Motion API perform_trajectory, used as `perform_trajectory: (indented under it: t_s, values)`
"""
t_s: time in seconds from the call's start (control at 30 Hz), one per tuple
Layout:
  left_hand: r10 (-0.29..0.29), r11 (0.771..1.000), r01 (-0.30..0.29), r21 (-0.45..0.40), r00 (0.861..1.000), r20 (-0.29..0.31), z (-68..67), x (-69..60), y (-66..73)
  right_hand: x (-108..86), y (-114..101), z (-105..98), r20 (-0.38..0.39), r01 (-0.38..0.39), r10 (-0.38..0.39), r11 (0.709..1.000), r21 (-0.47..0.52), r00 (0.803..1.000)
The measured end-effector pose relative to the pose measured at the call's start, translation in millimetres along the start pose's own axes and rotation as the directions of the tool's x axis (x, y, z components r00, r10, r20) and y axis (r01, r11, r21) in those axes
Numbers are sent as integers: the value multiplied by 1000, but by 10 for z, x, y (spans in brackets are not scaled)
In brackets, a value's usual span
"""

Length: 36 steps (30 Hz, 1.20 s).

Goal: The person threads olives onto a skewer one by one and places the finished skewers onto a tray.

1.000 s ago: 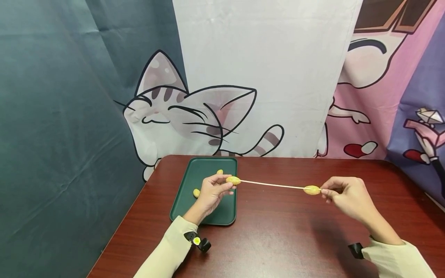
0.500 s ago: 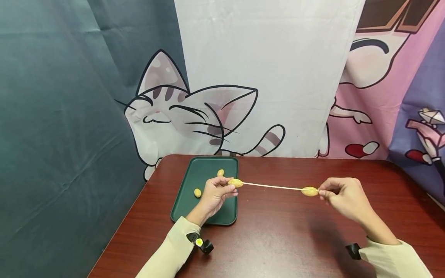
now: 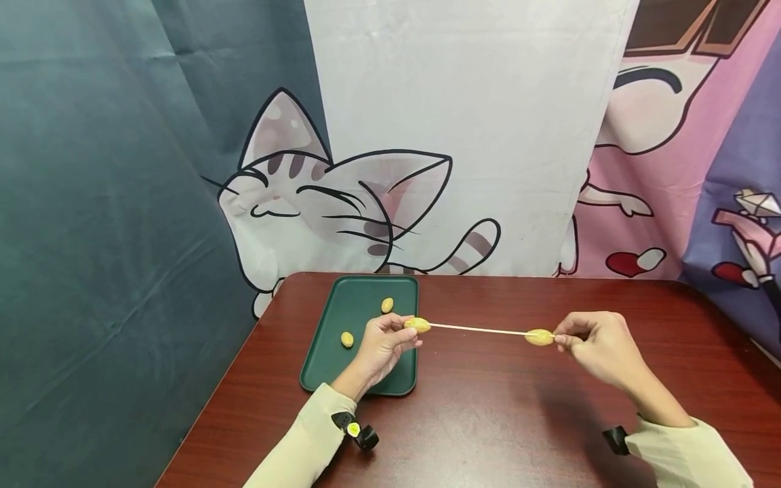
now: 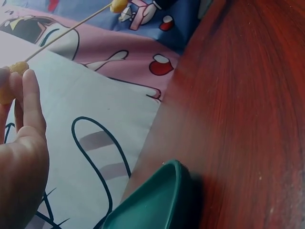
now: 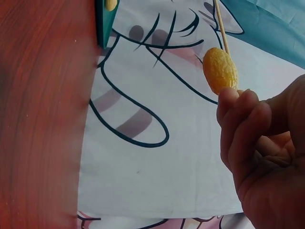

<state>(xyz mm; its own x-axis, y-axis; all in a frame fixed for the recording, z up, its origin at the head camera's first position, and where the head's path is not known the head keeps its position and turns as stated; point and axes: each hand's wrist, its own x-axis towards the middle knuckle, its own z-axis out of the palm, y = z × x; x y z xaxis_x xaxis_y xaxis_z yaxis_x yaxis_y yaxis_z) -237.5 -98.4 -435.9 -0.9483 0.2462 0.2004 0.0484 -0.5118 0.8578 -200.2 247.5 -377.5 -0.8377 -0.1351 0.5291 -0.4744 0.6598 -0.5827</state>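
A thin wooden skewer point(image 3: 478, 329) spans the space between my hands, above the table. My left hand point(image 3: 384, 346) pinches a small yellow oval fruit point(image 3: 417, 324) at the skewer's left end; whether the stick has pierced it is hidden. At the other end, a second wrinkled yellow fruit point(image 5: 220, 71) sits on or against the stick. Just beyond that fruit, my right hand point(image 3: 601, 346) pinches the skewer's tip between thumb and fingers. Two more yellow fruits, one near the back point(image 3: 387, 305) and one at the left point(image 3: 347, 339), lie on the green tray point(image 3: 323, 366).
The tray stands on the left of a reddish-brown wooden table point(image 3: 488, 420), partly behind my left hand. A printed cloth backdrop point(image 3: 518, 135) with a cartoon cat hangs along the table's far edge.
My left hand has shifted slightly right and down with its fruit, and my right hand slightly left. The bare stretch of skewer between the two fruits looks shorter.
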Motion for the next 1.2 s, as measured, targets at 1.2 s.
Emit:
perform_trajectory:
  t_s: [1.2]
  values:
    - [11, 1000, -11, 0, 1000, 17, 147, -11, -151, -5, -85, 124, 19, -43, 42, 999, 26, 999]
